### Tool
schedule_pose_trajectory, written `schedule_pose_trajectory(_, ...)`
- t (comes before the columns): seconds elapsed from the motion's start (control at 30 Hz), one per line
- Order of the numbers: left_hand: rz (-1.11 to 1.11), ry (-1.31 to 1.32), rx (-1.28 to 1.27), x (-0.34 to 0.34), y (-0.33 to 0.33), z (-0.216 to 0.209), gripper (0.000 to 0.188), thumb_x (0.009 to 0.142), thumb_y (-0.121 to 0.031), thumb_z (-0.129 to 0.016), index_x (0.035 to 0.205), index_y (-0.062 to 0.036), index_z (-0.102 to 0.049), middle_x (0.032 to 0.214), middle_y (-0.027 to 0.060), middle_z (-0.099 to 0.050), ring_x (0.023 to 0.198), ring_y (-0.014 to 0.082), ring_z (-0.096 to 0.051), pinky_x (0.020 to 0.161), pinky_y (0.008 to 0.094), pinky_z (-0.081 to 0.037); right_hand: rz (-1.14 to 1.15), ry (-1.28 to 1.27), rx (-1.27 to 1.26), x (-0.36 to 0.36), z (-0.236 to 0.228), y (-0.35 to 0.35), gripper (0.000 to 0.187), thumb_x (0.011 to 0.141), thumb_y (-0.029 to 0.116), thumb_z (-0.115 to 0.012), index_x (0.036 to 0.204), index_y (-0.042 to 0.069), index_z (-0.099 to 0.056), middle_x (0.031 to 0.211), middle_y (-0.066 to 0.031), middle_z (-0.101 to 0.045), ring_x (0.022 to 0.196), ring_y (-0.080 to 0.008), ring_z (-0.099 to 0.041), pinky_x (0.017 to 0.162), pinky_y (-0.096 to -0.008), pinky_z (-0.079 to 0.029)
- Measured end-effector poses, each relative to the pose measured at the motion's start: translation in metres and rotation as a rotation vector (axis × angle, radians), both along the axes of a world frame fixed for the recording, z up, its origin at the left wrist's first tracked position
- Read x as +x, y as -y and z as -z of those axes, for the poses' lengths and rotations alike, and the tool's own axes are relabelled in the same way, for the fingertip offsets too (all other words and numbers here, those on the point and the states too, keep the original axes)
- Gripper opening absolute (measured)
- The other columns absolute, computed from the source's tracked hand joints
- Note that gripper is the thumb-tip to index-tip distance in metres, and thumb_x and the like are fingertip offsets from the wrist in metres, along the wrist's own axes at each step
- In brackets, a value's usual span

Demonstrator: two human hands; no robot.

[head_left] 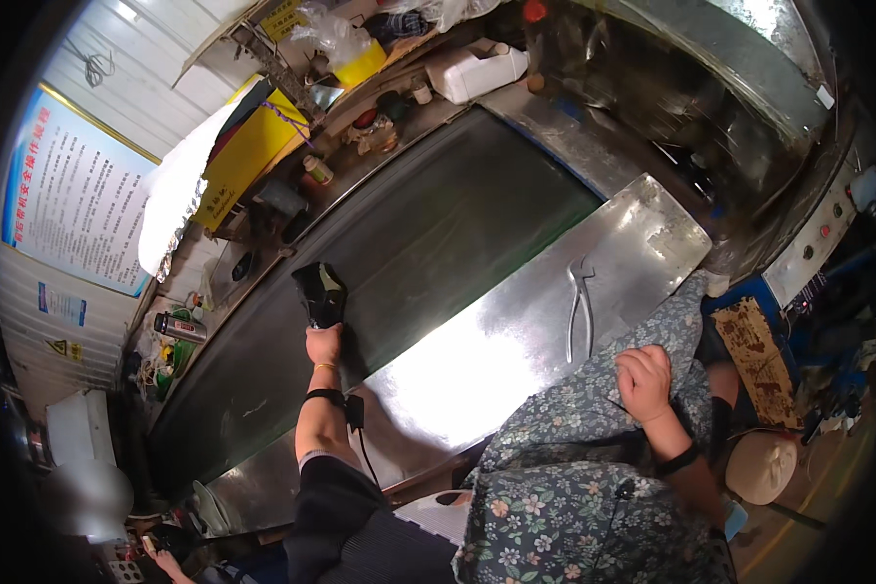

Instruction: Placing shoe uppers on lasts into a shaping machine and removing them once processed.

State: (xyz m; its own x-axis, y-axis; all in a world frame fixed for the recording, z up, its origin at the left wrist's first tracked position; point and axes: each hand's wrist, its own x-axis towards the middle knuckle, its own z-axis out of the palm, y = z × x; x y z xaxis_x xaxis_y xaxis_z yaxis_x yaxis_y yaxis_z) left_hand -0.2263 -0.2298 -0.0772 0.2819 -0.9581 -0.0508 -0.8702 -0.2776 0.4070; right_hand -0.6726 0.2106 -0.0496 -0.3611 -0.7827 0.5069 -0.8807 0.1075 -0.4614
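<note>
My left hand point(323, 344) reaches forward over the dark conveyor belt point(438, 219), its fingers closed round the near end of a black shoe point(321, 293). The shoe has a pale grey patch on its side and points away from me. Over the floral apron point(555, 506) on my lap, my right hand point(643, 383) is curled closed. Its palm is hidden, so anything inside cannot be made out. Metal lasting pincers point(580, 311) lie on the shiny metal ledge point(642, 234), a short way beyond my right hand.
A shelf behind the belt carries a white jug point(477, 70), a small bottle point(317, 169) and a steel flask point(180, 327). A machine panel with buttons point(816, 238) stands at the right. Another person's hand point(168, 565) shows at the lower left.
</note>
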Motion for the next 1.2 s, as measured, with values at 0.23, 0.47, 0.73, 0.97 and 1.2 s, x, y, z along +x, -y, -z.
schedule_pose_trajectory(0.23,0.458,-1.311,0.501,-0.088,-0.12,-0.063,0.039,0.077,-0.016,-0.074,0.109,0.0029,-0.063,0.09,0.0086,-0.069,0.077,0.0212,-0.068,0.072,0.0338,-0.057,-0.122,0.402,0.084,-0.018,-0.025,-0.002,0.022,0.084,0.006,-0.067,0.106,0.004,-0.069,0.112,-0.0107,-0.069,0.109,-0.0303,-0.061,0.09,-0.0373,-0.051)
schedule_pose_trajectory(0.47,0.692,-1.85,1.924,-0.27,-0.302,-0.1,0.073,0.098,-0.05,-0.043,0.145,0.0053,-0.037,0.128,0.0322,-0.055,0.095,0.044,-0.068,0.073,0.045,-0.06,-0.208,0.293,-0.24,-0.058,-0.125,-0.044,0.071,0.088,0.044,-0.069,0.138,-0.003,-0.051,0.139,-0.0189,-0.056,0.125,-0.0292,-0.058,0.101,-0.0371,-0.048)
schedule_pose_trajectory(0.73,1.065,-1.102,0.996,-0.42,-0.367,-0.129,0.046,0.104,-0.043,-0.046,0.103,-0.0011,-0.066,0.092,0.0073,-0.066,0.081,0.0154,-0.058,0.075,0.0309,-0.047,0.043,0.048,-0.148,-0.033,-0.128,-0.084,0.045,0.074,0.028,-0.082,0.106,0.0,-0.07,0.105,-0.0146,-0.072,0.091,-0.0315,-0.07,0.078,-0.0367,-0.056)
schedule_pose_trajectory(0.97,1.093,-1.228,0.771,-0.428,-0.375,-0.099,0.04,0.103,-0.037,-0.05,0.108,-0.0001,-0.066,0.099,0.0114,-0.067,0.092,0.0222,-0.062,0.083,0.0342,-0.048,0.135,0.303,-0.035,-0.053,-0.105,-0.093,0.035,0.08,0.024,-0.08,0.105,0.002,-0.072,0.095,-0.021,-0.071,0.084,-0.0354,-0.07,0.072,-0.0362,-0.056)
schedule_pose_trajectory(1.2,1.614,-0.756,0.297,-0.42,-0.336,-0.091,0.044,0.087,-0.017,-0.072,0.126,-0.0034,-0.057,0.111,0.0114,-0.065,0.104,0.0221,-0.062,0.093,0.0343,-0.049,0.361,1.17,-0.011,0.024,-0.033,-0.097,0.024,0.098,0.017,-0.061,0.109,-0.004,-0.062,0.094,-0.0067,-0.068,0.085,-0.0104,-0.056,0.08,-0.0288,-0.049)
